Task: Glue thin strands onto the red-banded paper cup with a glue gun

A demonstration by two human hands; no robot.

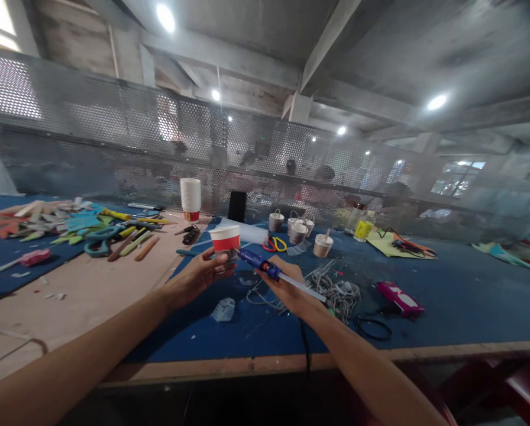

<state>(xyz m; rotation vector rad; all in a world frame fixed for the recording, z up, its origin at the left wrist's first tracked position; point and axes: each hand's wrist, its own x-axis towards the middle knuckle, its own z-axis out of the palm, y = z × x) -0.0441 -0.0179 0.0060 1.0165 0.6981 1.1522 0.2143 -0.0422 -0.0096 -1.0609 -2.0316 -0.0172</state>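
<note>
My left hand [203, 273] grips a paper cup [225, 239] with a red band, held upright above the blue mat [446, 296]. My right hand [287, 285] is wrapped round a blue glue gun [259, 264], a clear glue stick poking out of its back end. The gun's nozzle points left and meets the lower side of the cup. A black cord runs down from my right wrist over the table's front edge.
A stack of white paper cups [190, 197] stands behind. Scissors [274, 244], several small finished cups [298, 231], tangled string [338, 290], a pink device [400, 297] and colourful foam pieces [70, 228] lie around. A perforated mesh screen [114, 142] backs the table, people behind it.
</note>
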